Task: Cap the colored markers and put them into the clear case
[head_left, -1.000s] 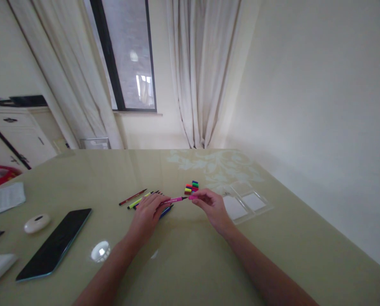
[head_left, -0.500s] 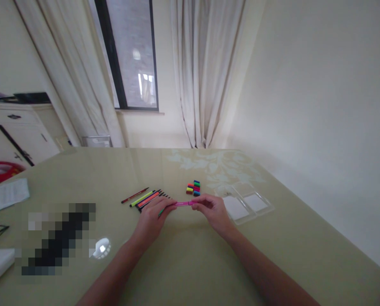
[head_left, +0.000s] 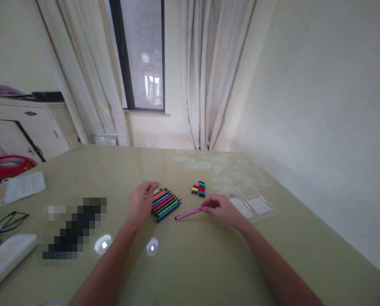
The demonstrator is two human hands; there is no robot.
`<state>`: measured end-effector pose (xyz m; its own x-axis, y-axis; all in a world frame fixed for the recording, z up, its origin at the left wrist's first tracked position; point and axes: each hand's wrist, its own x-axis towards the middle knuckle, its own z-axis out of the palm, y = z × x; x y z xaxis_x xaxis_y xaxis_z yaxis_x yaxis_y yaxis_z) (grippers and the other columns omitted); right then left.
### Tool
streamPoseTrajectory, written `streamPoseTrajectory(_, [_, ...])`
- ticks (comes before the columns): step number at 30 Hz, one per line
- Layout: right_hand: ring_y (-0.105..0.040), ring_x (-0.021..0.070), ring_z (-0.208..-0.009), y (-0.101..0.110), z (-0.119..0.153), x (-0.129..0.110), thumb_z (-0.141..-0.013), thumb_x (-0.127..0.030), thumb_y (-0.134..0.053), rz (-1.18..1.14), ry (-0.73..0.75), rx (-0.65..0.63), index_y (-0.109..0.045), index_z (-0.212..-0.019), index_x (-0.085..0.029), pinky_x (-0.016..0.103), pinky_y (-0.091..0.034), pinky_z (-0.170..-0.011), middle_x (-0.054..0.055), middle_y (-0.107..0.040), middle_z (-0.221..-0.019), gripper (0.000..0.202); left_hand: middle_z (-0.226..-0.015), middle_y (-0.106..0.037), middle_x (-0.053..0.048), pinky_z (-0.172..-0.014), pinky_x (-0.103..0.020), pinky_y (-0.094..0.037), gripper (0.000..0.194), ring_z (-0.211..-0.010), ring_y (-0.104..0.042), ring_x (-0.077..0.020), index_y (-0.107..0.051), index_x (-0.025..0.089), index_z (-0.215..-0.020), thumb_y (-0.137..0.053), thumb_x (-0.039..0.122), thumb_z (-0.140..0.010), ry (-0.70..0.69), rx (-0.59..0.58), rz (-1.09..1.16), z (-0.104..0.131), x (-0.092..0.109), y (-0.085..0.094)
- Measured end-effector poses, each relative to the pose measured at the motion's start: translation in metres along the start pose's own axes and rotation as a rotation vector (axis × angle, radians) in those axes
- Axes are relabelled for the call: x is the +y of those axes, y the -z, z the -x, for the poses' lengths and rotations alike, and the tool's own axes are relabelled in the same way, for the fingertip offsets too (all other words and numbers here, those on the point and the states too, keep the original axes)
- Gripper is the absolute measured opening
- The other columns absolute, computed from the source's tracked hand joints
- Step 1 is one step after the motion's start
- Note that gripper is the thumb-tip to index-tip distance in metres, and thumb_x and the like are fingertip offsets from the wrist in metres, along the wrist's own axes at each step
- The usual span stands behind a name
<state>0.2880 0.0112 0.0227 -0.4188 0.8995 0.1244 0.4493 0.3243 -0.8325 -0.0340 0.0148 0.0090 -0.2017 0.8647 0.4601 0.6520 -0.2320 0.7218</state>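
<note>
No readable text, label, brand, number or sign appears before you, on the counter or beyond it; any print on the pink pen between your hands is too small to make out.

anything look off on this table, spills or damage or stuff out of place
Nothing looks spilled or damaged. The one oddity is the row of markers: they lie with dark tips bare, their loose caps clustered beyond, while the pink marker in the right hand looks capped.
</note>
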Motion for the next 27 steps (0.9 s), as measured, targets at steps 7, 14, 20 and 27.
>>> streamPoseTrajectory(7, [-0.06, 0.0176, -0.075, -0.003, 0.001, 0.005, -0.084, -0.036, -0.075, 0.233, 0.028, 0.001, -0.079, -0.089, -0.021, 0.028, -0.046, -0.068, 0.004, -0.071, -0.085, 0.016, -0.129, -0.068, -0.016, -0.093, -0.054, -0.05, 0.039, -0.118, -0.06, -0.0388, -0.071, 0.022, -0.122, -0.046, 0.038, -0.097, 0.332, 0.004, -0.565, -0.01, -0.04, 0.027])
streamPoseTrajectory(14, [-0.061, 0.0245, -0.1, -0.023, -0.026, 0.005, -0.096, -0.028, -0.062, 0.419, 0.123, 0.319, -0.078, -0.1, -0.021, 0.039, -0.047, -0.094, 0.009, -0.07, -0.101, 0.017, -0.128, -0.067, -0.017, -0.093, -0.058, -0.047, 0.044, -0.119, -0.058, -0.0414, -0.075, 0.024, -0.116, -0.044, 0.047, -0.097, 0.308, -0.125, -0.56, -0.007, -0.036, 0.013])
streamPoseTrajectory(20, [-0.057, 0.0259, -0.106, -0.036, -0.056, 0.01, -0.094, -0.023, -0.066, 0.686, 0.054, 0.281, -0.08, -0.094, -0.021, 0.038, -0.046, -0.096, 0.011, -0.068, -0.108, 0.014, -0.121, -0.071, -0.017, -0.088, -0.051, -0.05, 0.039, -0.113, -0.063, -0.0388, -0.077, 0.023, -0.11, -0.047, 0.044, -0.094, 0.314, -0.117, -0.547, -0.009, -0.039, 0.015])
streamPoseTrajectory(27, [-0.058, 0.0263, -0.109, -0.034, -0.046, 0.004, -0.093, -0.019, -0.069, 0.609, 0.154, 0.272, -0.077, -0.091, -0.018, 0.039, -0.046, -0.098, 0.012, -0.069, -0.11, 0.009, -0.105, -0.077, -0.015, -0.079, -0.045, -0.052, 0.041, -0.101, -0.07, -0.0365, -0.078, 0.024, -0.107, -0.046, 0.046, -0.095, 0.35, -0.126, -0.511, -0.012, -0.047, 0.016])
